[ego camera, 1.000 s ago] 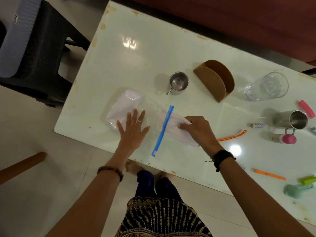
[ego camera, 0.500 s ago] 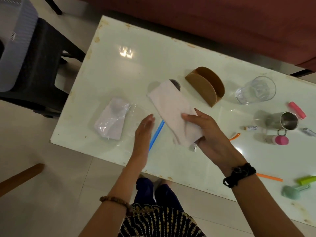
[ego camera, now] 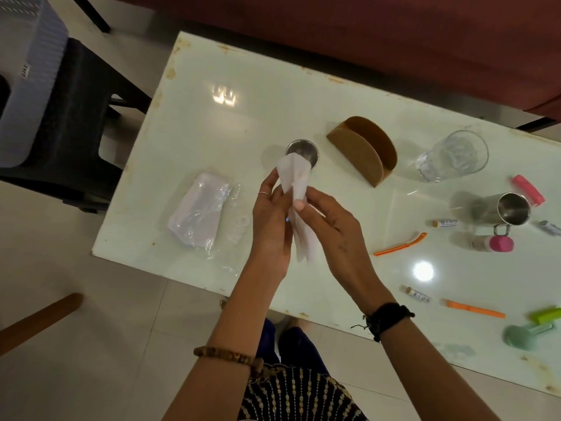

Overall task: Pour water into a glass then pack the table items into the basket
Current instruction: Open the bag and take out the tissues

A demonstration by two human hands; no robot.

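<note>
Both hands hold a stack of white paper napkins (ego camera: 296, 189) upright above the white table (ego camera: 218, 123). My left hand (ego camera: 271, 220) grips the stack from the left, and my right hand (ego camera: 331, 232) pinches it from the right with the thumb on top. A clear zip bag (ego camera: 197, 212) with more white napkins lies on the table to the left. A brown napkin holder (ego camera: 364, 150) stands behind the hands. A clear glass (ego camera: 452, 156) lies further right. The grey basket (ego camera: 27, 71) sits on a black chair at far left.
A small steel cup (ego camera: 303, 148) stands just behind the napkins. A steel mug (ego camera: 501, 209), pink-capped bottle (ego camera: 491, 243), pink item (ego camera: 528, 189), orange sticks (ego camera: 400, 246), small tubes (ego camera: 419, 296) and green objects (ego camera: 528, 332) crowd the table's right side. A dark red sofa (ego camera: 394, 34) borders the far edge.
My right hand pulled the napkins out of the zip bag and lifted them. My left hand left the bag and came up to grip the stack, now turned upright.
</note>
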